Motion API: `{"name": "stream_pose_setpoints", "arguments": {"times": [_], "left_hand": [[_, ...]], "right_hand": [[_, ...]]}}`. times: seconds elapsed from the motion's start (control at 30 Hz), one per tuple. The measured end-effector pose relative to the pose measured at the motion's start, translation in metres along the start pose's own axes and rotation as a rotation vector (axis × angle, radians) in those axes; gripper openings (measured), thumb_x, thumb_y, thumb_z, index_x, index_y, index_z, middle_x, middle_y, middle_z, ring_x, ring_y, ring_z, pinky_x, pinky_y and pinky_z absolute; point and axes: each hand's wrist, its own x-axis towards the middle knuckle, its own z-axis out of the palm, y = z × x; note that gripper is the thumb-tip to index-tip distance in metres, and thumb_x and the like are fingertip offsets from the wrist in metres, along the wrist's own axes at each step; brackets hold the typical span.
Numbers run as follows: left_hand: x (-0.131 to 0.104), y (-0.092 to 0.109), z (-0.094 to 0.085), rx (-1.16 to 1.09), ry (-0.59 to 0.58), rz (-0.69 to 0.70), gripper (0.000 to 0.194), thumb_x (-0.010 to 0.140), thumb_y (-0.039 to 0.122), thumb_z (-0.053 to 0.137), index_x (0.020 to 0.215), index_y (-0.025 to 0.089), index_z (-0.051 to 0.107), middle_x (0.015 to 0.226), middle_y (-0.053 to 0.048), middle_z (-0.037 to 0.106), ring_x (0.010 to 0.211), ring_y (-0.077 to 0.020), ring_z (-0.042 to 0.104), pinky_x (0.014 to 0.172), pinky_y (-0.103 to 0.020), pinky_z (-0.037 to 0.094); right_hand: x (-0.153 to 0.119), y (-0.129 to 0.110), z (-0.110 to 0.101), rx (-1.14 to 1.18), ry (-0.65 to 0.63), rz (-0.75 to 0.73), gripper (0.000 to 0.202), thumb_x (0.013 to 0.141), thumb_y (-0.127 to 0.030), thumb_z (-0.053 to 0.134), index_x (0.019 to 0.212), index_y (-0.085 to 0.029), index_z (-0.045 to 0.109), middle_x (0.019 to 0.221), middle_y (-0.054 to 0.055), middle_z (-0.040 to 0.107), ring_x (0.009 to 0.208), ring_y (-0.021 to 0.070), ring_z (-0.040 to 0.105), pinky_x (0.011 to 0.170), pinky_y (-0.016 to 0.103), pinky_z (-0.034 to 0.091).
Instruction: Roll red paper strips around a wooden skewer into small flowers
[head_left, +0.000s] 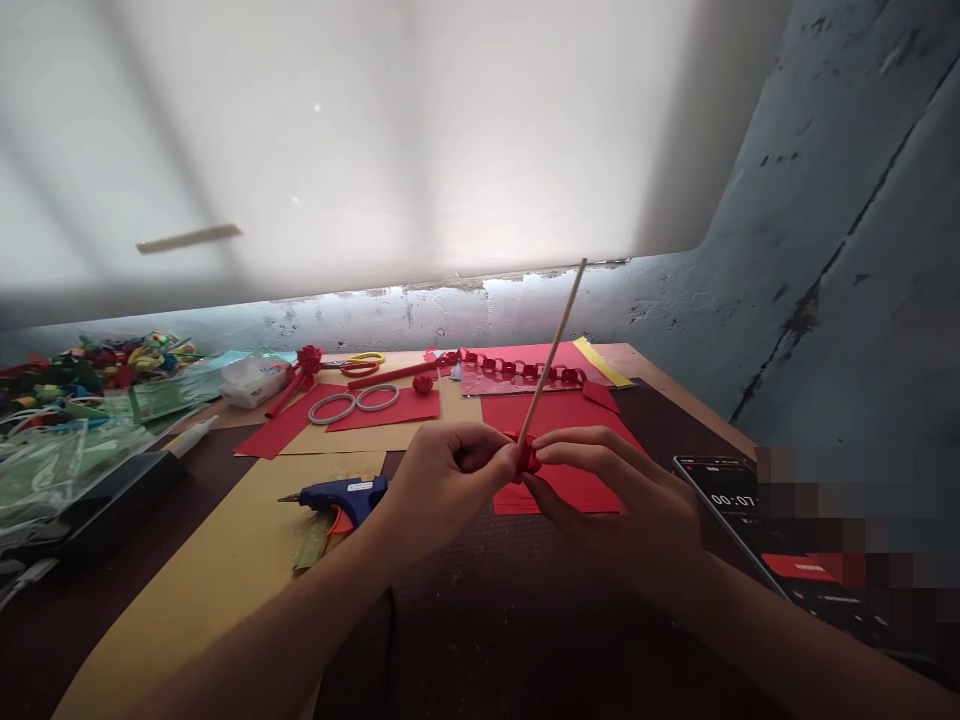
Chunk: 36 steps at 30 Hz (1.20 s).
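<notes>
Pinching a small red paper piece (529, 458) near the center of the frame, the left hand (446, 485) had its thumb and forefinger closed against the near side of the paper, at the foot of a thin wooden stick (553, 350). The right hand (634, 490) gripped the same paper from the other side, index fingertip above and thumb below. The stick leaned up and to the right from between the hands; whether its lower end went into the paper or only lay against it could not be told.

Behind the hands, right of center, lay red sheets (592, 495), with a chain of red paper loops (508, 369) beyond them and a yellow strip (602, 362) at the far edge. Left of center, two pale rings (355, 402) lay side by side, near a little red ball (422, 385). Farther back were scissors (366, 359) and a red paper flower (308, 358).

A blue glue gun (337, 494) lay just left of the left forearm, its nozzle facing left. At the lower right of the frame, a phone (716, 480) showed a timer, partly blurred. A many-colored heap (112, 375) filled the far left.
</notes>
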Motion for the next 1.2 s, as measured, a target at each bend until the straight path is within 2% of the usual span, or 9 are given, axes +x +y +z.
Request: {"name": "stream_pose_setpoints", "arguments": {"times": [0.37,0.83,0.9,1.03,1.1,1.2], "left_hand": [[-0.002,0.001,0.0,-0.086,-0.016,-0.027,0.029,0.088,0.042,0.069,0.082,0.014,0.075,0.075,-0.008,0.072,0.064,-0.0135,0.058,0.056,-0.024,0.042],[-0.003,0.003,0.0,-0.046,0.016,-0.034,0.029,0.083,0.043,0.073,0.081,0.014,0.074,0.062,0.0,0.057,0.057,-0.0094,0.042,0.051,-0.023,0.032],[-0.003,0.004,0.0,0.002,0.023,-0.025,0.026,0.083,0.041,0.072,0.081,0.015,0.075,0.059,0.002,0.053,0.055,-0.0087,0.039,0.049,-0.023,0.029],[-0.005,0.005,0.003,0.19,0.054,0.052,0.017,0.083,0.033,0.071,0.078,0.018,0.076,0.054,0.004,0.047,0.053,-0.0082,0.037,0.049,-0.023,0.027],[-0.005,0.006,0.004,0.268,0.063,0.116,0.012,0.082,0.027,0.07,0.077,0.019,0.077,0.055,0.004,0.05,0.053,-0.0076,0.04,0.051,-0.022,0.03],[-0.004,0.005,0.004,0.346,0.058,0.202,0.009,0.081,0.02,0.069,0.077,0.018,0.077,0.059,0.004,0.055,0.055,-0.0068,0.044,0.054,-0.021,0.032]], "right_hand": [[0.0,0.0,0.001,0.013,0.01,-0.018,0.03,0.078,-0.006,0.078,0.101,-0.022,0.068,0.094,0.003,0.075,0.084,0.0147,0.073,0.078,0.025,0.06],[-0.003,0.001,0.0,0.052,-0.012,0.002,0.031,0.078,-0.007,0.078,0.103,-0.022,0.068,0.097,0.003,0.074,0.086,0.0143,0.072,0.079,0.026,0.059],[-0.002,0.0,-0.003,0.083,-0.012,0.11,0.023,0.082,-0.012,0.075,0.101,-0.023,0.068,0.095,0.003,0.074,0.086,0.0157,0.071,0.079,0.028,0.058],[0.001,0.005,-0.007,0.226,-0.027,0.514,0.003,0.091,-0.027,0.068,0.092,-0.024,0.068,0.084,0.001,0.072,0.076,0.0154,0.069,0.07,0.029,0.057],[0.003,0.008,-0.008,0.358,-0.079,0.664,0.011,0.092,-0.034,0.067,0.088,-0.024,0.069,0.078,0.0,0.071,0.071,0.0148,0.068,0.065,0.027,0.056],[0.007,0.012,-0.008,0.496,-0.135,0.759,0.018,0.091,-0.039,0.067,0.081,-0.023,0.069,0.071,0.0,0.069,0.067,0.0144,0.066,0.064,0.026,0.057]]}}
